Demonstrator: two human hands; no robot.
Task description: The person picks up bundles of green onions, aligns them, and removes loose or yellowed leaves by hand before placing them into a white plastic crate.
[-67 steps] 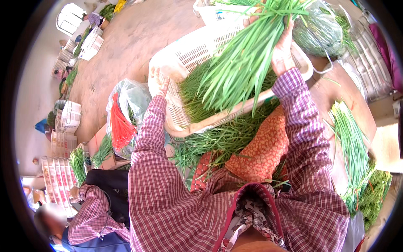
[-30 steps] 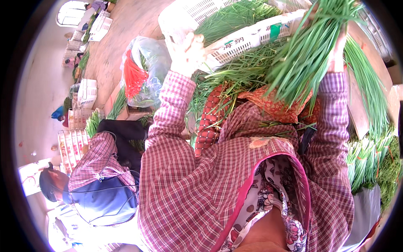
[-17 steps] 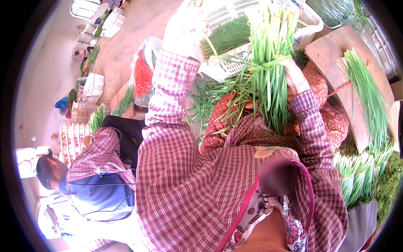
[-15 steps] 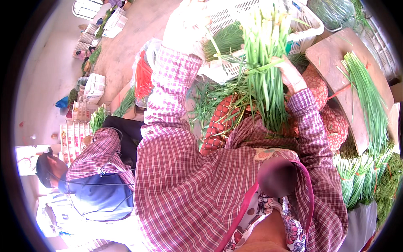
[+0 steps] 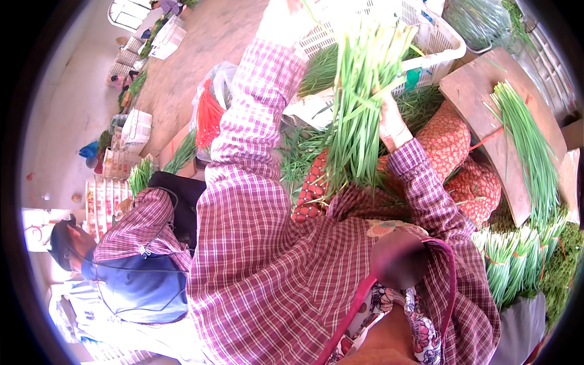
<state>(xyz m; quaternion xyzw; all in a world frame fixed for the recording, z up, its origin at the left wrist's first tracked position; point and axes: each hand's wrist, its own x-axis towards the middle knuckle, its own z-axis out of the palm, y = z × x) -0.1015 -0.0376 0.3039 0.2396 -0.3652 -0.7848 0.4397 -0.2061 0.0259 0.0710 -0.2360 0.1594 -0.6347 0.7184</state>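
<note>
My right hand [image 5: 392, 121] is closed round a thick bunch of garlic chives [image 5: 358, 112], its pale ends up and its green leaves hanging over my lap. A few leaves lie crosswise over the bunch near my fingers. Up at the top edge, my left hand [image 5: 287, 21] is beside the pale ends. Glare washes out its fingers, and a thin green strand [image 5: 311, 11] shows at them. Behind the bunch stands a white slatted basket [image 5: 447, 53] with more chives [image 5: 322, 70] inside. Loose greens [image 5: 298, 149] lie below the basket, left of the bunch.
On the right, a wooden board [image 5: 480, 115] carries loose chives [image 5: 526, 146]; tied bundles [image 5: 517, 261] stand below it. Red ties [image 5: 208, 115] hang left of my left arm. Another person [image 5: 140, 267] sits at the left. A bagged heap [image 5: 477, 23] lies top right.
My right hand has moved left with the chives, and the bunch now leans more. My left hand has shifted right and upward, and the strand at it has moved up too.
</note>
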